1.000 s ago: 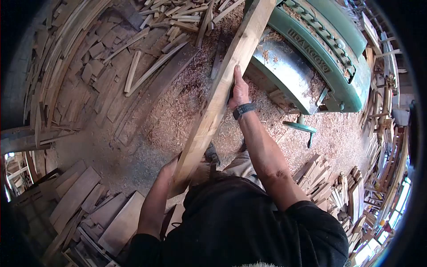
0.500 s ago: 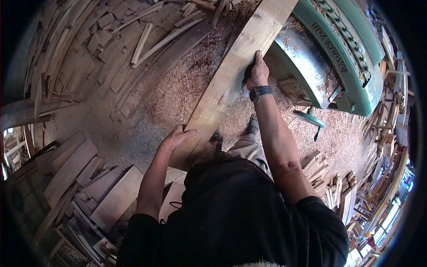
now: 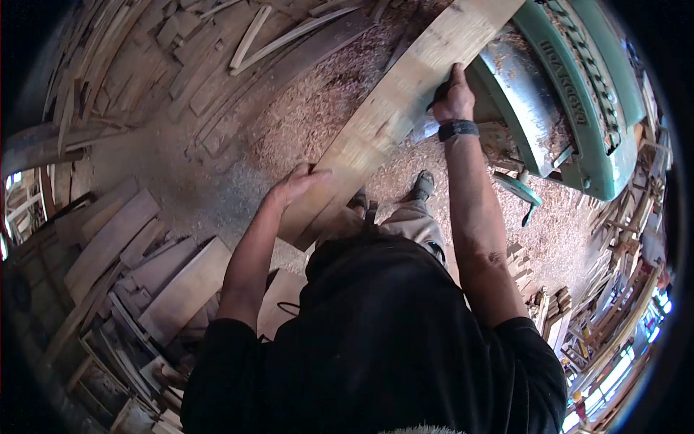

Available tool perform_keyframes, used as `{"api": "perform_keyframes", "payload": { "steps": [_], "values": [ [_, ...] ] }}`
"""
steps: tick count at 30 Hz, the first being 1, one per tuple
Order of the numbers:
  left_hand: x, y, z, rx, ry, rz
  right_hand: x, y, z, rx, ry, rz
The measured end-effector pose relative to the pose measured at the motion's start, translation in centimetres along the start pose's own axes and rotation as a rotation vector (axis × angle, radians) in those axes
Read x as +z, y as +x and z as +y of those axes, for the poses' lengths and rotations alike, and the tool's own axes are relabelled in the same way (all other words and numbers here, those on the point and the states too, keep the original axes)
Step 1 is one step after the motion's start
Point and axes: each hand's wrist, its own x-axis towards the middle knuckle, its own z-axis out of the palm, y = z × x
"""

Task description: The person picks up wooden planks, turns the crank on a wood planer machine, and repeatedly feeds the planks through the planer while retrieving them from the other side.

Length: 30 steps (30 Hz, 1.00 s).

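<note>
A long, wide wooden board [image 3: 394,108] slants from my waist up to the top edge of the head view, where its far end runs out of sight. My left hand [image 3: 296,184] grips the left edge near the close end, thumb lying on the upper face. Farther along, my right hand [image 3: 455,100] is closed on the right edge, its thumb on top and its other fingers hidden beneath. A dark band sits on my right wrist. Right beside the board stands a green planer [image 3: 571,94] with a shiny metal bed [image 3: 517,98].
Wood shavings [image 3: 303,130] cover the floor around my feet. Offcuts [image 3: 195,65] lie heaped at the upper left, and more planks [image 3: 188,289] are stacked at the lower left. A green handwheel [image 3: 519,189] juts from the planer. Timber [image 3: 629,231] lines the right side.
Both hands and the board have shifted right and slightly upward in view. The planer also appears farther right as the view has moved. Both hands keep their hold.
</note>
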Motion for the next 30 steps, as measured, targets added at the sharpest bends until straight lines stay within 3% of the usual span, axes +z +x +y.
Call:
{"api": "perform_keyframes", "payload": {
  "steps": [1, 5, 7, 10, 13, 18, 21, 23, 25, 27, 29, 30],
  "values": [
    [-0.4, 0.4, -0.5, 0.088, -0.062, -0.009, -0.3, 0.3, 0.1, 0.025, 0.001, -0.023],
    [-1.1, -0.1, 0.2, 0.024, -0.019, 0.100, 1.0, -0.8, -0.3, 0.013, -0.059, -0.048],
    [-0.6, -0.8, 1.6, 0.101, -0.016, 0.109, 1.0, -0.6, -0.5, 0.014, -0.047, -0.035],
    [-0.8, -0.8, 1.5, 0.028, -0.019, 0.010, 0.9, -0.7, -0.4, 0.048, -0.029, -0.034],
    [-0.8, -0.6, 1.4, 0.118, 0.129, -0.026, 0.6, -0.2, -0.6, 0.061, -0.033, -0.044],
    [0.1, -0.9, 1.5, 0.138, 0.096, -0.019, 1.6, -1.2, -0.3, 0.021, 0.019, 0.037],
    [0.6, -2.2, 0.9, 0.188, 0.200, 0.019, 1.1, -1.2, 0.7, -0.016, 0.086, 0.034],
    [2.3, -5.2, 1.7, 0.226, 0.349, 0.211, 2.5, -2.9, 0.6, 0.059, 0.042, 0.107],
    [2.8, -7.0, 0.1, 0.310, 0.429, 0.256, 1.8, -2.4, 1.8, 0.190, 0.104, 0.012],
    [3.2, -8.7, -2.1, 0.441, 0.306, 0.228, 3.0, -3.6, 3.0, 0.185, 0.085, 0.091],
    [3.2, -10.0, -4.1, 0.567, 0.179, 0.198, -4.7, 3.2, 9.3, 0.388, 0.498, -0.850],
    [3.0, -10.5, -5.1, 0.468, 0.202, 0.263, -3.2, 2.5, 10.2, 0.396, 0.608, -0.927]
  ]
}}
